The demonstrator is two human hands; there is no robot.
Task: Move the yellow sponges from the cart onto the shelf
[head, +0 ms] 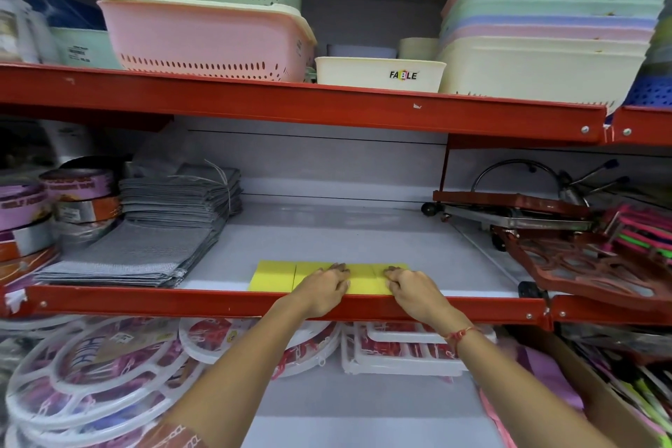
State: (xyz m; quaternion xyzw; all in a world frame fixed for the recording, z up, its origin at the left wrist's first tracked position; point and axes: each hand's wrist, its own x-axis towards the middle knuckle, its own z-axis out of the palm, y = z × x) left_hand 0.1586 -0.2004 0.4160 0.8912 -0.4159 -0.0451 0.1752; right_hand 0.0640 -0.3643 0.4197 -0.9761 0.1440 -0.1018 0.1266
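A row of yellow sponges point(273, 276) lies side by side at the front edge of the middle shelf point(327, 229), just behind its red rail. My left hand point(320, 289) rests flat on top of the sponges near the row's middle. My right hand point(414, 289) rests on the sponges at the row's right end, fingers curled over them. Both hands hide part of the row. The cart is out of view.
Folded grey cloths point(156, 229) and tape rolls point(54, 207) fill the shelf's left side. Red trolley frames point(582, 258) crowd the right. Plastic baskets point(207, 40) sit on the shelf above. White round hangers point(91, 375) lie on the shelf below.
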